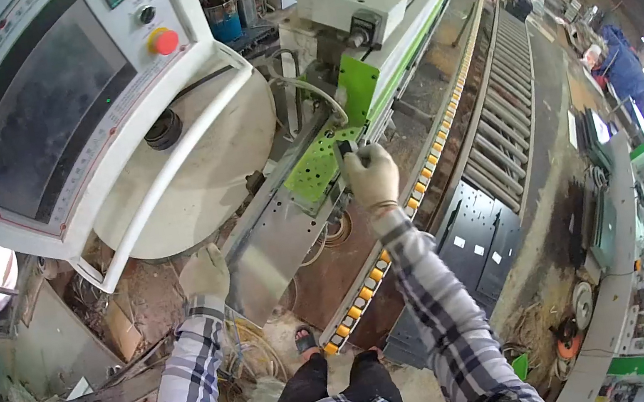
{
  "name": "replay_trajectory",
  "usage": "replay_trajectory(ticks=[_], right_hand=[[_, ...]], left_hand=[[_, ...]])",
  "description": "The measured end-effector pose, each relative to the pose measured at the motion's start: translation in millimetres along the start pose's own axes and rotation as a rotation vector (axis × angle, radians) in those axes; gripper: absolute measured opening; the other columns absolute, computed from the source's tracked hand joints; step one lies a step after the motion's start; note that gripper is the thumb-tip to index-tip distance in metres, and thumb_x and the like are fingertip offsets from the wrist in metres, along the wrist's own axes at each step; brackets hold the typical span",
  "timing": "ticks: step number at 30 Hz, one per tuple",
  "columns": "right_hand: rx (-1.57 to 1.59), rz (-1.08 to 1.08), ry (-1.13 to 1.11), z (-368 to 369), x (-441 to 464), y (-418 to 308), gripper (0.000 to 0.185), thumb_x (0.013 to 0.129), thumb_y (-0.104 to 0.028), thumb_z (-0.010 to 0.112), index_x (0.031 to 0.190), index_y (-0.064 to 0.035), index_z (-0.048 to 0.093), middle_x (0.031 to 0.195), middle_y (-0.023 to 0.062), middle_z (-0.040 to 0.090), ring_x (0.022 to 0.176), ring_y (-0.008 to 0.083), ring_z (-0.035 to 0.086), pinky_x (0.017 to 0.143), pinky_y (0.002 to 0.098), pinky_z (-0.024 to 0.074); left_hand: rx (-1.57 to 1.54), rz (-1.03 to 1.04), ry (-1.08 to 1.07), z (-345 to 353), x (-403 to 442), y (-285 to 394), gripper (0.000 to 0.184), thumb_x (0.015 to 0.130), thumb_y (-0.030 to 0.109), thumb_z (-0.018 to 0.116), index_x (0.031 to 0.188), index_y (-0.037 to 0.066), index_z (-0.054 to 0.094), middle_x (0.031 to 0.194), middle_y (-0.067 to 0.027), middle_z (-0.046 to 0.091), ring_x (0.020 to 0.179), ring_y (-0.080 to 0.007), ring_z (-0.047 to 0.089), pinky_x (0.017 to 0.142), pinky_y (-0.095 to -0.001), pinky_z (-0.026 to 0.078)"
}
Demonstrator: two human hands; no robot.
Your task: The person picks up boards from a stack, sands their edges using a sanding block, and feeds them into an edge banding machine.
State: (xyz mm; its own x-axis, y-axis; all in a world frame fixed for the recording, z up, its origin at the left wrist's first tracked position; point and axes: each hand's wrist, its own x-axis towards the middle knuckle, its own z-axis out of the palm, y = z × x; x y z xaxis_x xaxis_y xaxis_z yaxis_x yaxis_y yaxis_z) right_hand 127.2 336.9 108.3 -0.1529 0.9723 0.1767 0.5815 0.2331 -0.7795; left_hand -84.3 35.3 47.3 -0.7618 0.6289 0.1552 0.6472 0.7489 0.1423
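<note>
My right hand (pixel 371 176), in a pale glove, is closed around a small black part (pixel 345 148) beside the green perforated plate (pixel 312 172) of the machine. My left hand (pixel 204 274), also gloved, rests at the near left edge of the grey metal guard (pixel 269 264); its fingers are seen from behind and whether they grip the edge is unclear. Left of the guard lies a large round pale disc (pixel 233 143) behind a white handle bar (pixel 166 175).
A control panel (pixel 42 106) with a red button (pixel 164 42) is at the upper left. A track with yellow pads (pixel 366 291) and a roller conveyor (pixel 507 121) run along the right. Cables lie near my feet. Two people are farther off at the upper right.
</note>
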Motion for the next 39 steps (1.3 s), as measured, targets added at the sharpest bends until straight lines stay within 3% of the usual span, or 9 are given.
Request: replay_trajectory(ticks=[13,19,23,28,30,32,33,36,39], right_hand=[[0.032,0.070,0.119,10,-32,-23,0.068,0.095,-0.047,0.070,0.137,0.0040,0.056,0.114,0.0260,0.070,0.107,0.0381,0.072,0.092,0.0453,0.0594],[0.262,0.275,0.494,-76,-122,185,0.037,0.092,-0.020,0.076,0.122,0.0005,0.068,0.108,0.0193,0.074,0.099,0.0322,0.073,0.088,0.0400,0.0580],[0.012,1.004,0.087,-121,-201,395,0.057,0.086,-0.044,0.076,0.121,0.0007,0.071,0.115,0.0232,0.076,0.113,0.0371,0.072,0.100,0.0415,0.0544],[-0.507,0.749,-0.394,-109,-209,571,0.085,0.091,-0.048,0.071,0.157,-0.0022,0.044,0.163,0.0242,0.042,0.147,0.0371,0.046,0.119,0.0433,0.0429],[-0.590,0.580,-0.328,-95,-175,613,0.082,0.094,-0.044,0.070,0.159,-0.0047,0.041,0.167,0.0216,0.036,0.153,0.0346,0.037,0.123,0.0431,0.0366],[-0.688,0.472,-0.346,-76,-141,653,0.081,0.095,-0.043,0.068,0.161,-0.0053,0.039,0.169,0.0197,0.034,0.156,0.0331,0.033,0.126,0.0465,0.0321],[-0.676,0.491,-0.372,-65,-132,667,0.082,0.095,-0.044,0.067,0.161,-0.0052,0.038,0.170,0.0191,0.032,0.157,0.0332,0.031,0.126,0.0479,0.0302],[-0.703,0.505,-0.379,-43,-161,667,0.086,0.096,-0.046,0.066,0.163,-0.0040,0.034,0.172,0.0174,0.028,0.159,0.0342,0.026,0.129,0.0510,0.0231],[-0.731,0.509,-0.333,-40,-188,647,0.092,0.094,-0.048,0.069,0.163,-0.0017,0.031,0.173,0.0177,0.025,0.160,0.0357,0.023,0.130,0.0530,0.0182]], left_hand=[[0.058,0.051,-0.108,5,-2,-5,0.057,0.111,0.048,0.032,0.107,0.006,0.071,0.100,-0.0250,0.073,0.091,-0.0488,0.070,0.078,-0.0598,0.054],[0.119,-0.014,-0.082,13,6,-24,0.061,0.112,0.045,0.032,0.116,-0.004,0.069,0.111,-0.0304,0.072,0.100,-0.0521,0.067,0.089,-0.0599,0.051],[0.258,0.174,0.083,51,23,-106,0.056,0.112,0.038,0.033,0.115,-0.005,0.068,0.115,-0.0322,0.070,0.105,-0.0525,0.065,0.091,-0.0571,0.051],[0.437,0.328,0.051,44,56,-198,0.048,0.113,0.024,0.038,0.135,-0.010,0.062,0.131,-0.0279,0.069,0.123,-0.0419,0.065,0.111,-0.0428,0.049],[0.646,0.331,0.051,37,63,-231,0.048,0.113,0.023,0.036,0.134,-0.013,0.061,0.134,-0.0285,0.067,0.126,-0.0418,0.063,0.110,-0.0427,0.049],[0.555,-0.054,-0.053,6,36,-111,0.046,0.114,0.020,0.034,0.137,-0.011,0.060,0.136,-0.0278,0.066,0.126,-0.0392,0.064,0.109,-0.0423,0.049],[0.563,0.289,0.190,11,41,-137,0.046,0.117,0.026,0.034,0.125,-0.009,0.063,0.113,-0.0279,0.071,0.092,-0.0389,0.067,0.081,-0.0463,0.054],[1.068,0.353,0.076,-8,51,-174,0.044,0.111,0.020,0.046,0.143,-0.009,0.052,0.124,-0.0269,0.068,0.105,-0.0397,0.068,0.089,-0.0450,0.054],[0.898,0.349,0.071,-9,60,-208,0.064,0.099,0.021,0.065,0.151,-0.007,0.043,0.131,-0.0253,0.065,0.115,-0.0392,0.066,0.095,-0.0437,0.054]])
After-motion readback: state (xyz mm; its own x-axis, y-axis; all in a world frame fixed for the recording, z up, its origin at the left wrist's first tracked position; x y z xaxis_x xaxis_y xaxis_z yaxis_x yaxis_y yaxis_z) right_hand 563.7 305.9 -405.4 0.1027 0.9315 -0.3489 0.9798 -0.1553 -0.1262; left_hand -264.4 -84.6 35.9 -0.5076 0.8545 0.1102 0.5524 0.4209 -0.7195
